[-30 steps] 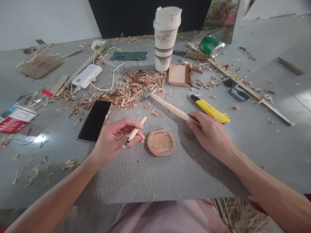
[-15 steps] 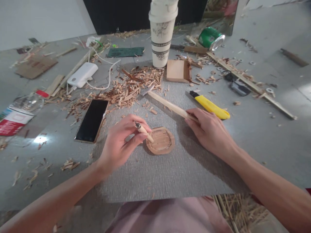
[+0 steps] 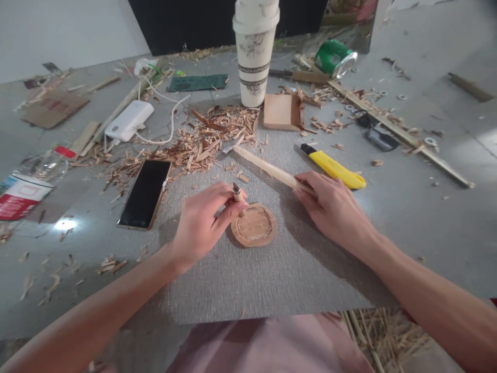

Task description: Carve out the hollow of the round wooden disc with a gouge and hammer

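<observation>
My left hand [image 3: 212, 220] pinches a small carving tool [image 3: 238, 195] with a pale wooden handle. Its metal end points up, and the lower end is at the upper left rim of a wooden disc [image 3: 255, 228]; I cannot tell whether they touch. The disc lies flat, with a rough groove carved around its inside. My right hand [image 3: 330, 202] is closed around the handle end of a small hammer [image 3: 267, 167]. The hammer's metal head rests by the wood shavings, up and left of the hand. A yellow utility knife [image 3: 334, 167] lies just beyond my right hand.
Wood shavings [image 3: 202, 142] are heaped behind the disc. A phone [image 3: 144, 194], a white power bank [image 3: 129, 120] with a cable and a plastic bottle [image 3: 29, 186] lie leftward. Stacked paper cups [image 3: 255, 62], a small box [image 3: 282, 111], a green can [image 3: 334, 58] and a long stick [image 3: 404, 135] are further back.
My left hand has moved slightly right and tipped the carving tool more upright. The right hand stays on the hammer; the view has shifted a little.
</observation>
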The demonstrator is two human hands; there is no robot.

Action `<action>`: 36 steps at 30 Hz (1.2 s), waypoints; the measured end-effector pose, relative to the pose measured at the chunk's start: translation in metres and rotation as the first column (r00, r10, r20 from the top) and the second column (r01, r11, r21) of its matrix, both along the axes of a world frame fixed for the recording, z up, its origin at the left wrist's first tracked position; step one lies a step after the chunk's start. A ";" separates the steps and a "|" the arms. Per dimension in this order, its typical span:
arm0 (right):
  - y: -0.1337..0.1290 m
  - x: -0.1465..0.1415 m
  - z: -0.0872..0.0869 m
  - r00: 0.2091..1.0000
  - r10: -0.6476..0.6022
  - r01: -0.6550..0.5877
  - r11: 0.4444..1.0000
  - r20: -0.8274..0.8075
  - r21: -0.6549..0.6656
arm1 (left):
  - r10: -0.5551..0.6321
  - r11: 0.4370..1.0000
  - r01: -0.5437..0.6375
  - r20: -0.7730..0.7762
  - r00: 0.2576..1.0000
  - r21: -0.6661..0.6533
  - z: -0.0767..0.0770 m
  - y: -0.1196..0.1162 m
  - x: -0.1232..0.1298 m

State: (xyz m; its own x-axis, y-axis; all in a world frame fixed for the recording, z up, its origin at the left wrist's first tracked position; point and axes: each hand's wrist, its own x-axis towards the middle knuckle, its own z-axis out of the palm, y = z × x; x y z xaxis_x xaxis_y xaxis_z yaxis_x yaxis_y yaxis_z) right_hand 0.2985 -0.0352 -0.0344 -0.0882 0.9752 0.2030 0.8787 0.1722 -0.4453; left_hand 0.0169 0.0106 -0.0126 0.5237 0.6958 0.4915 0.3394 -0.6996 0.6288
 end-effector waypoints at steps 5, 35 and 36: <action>0.000 -0.001 0.001 1.000 -0.012 0.012 1.000 -0.010 -0.015 | -0.040 0.998 0.040 -0.005 0.999 0.045 -0.003 -0.001 -0.001; -0.024 0.013 0.040 0.997 -0.059 0.060 0.998 -0.042 0.031 | -0.047 0.982 0.057 -0.060 0.997 0.179 -0.015 -0.001 0.000; -0.031 0.017 0.049 0.998 -0.052 0.051 0.998 -0.034 -0.025 | -0.033 0.980 0.045 -0.063 0.997 0.196 -0.015 -0.001 0.000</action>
